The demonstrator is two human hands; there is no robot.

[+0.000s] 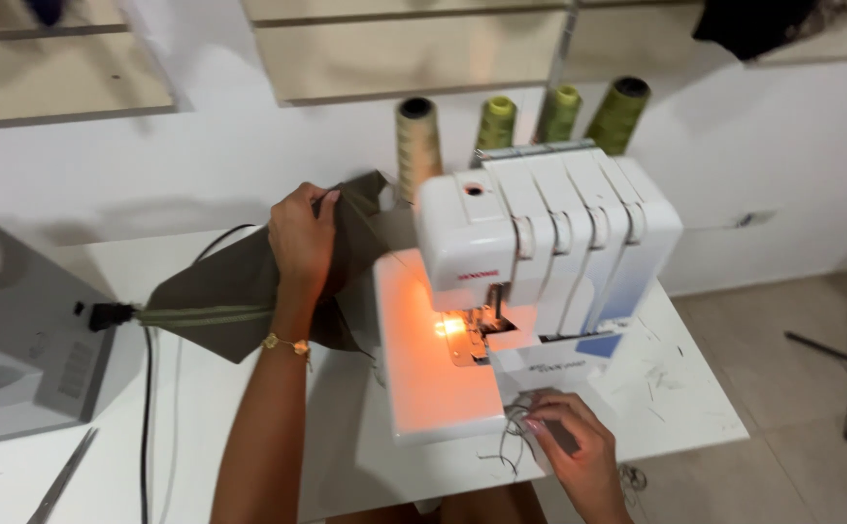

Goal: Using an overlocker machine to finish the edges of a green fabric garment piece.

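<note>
So the left hand (302,238) is closed on a bunch of olive-green fabric (219,296), gripping it up near the top edge, and the fabric sits on the white counter (676,388) just to the left of the white overlock machine (530,262). There's a gold bracelet (287,343) on that wrist. The right hand (574,442) is down at the front right corner of the machine, fingers pinched shut on a tangle of loose thread ends (513,437) that trail over the counter edge. The machine's work light is on, throwing an orange glow over its bed by the needle area. Four thread cones (496,121) stand behind it, one tan and the rest yellow-green to olive. On the far left there's a grey machine (25,340) with a black cable (145,408) plugged into its side and running down the counter, and a pair of scissors (62,475) lies near the bottom left corner. Little thread scraps are scattered on the counter to the right of the overlock machine.
</note>
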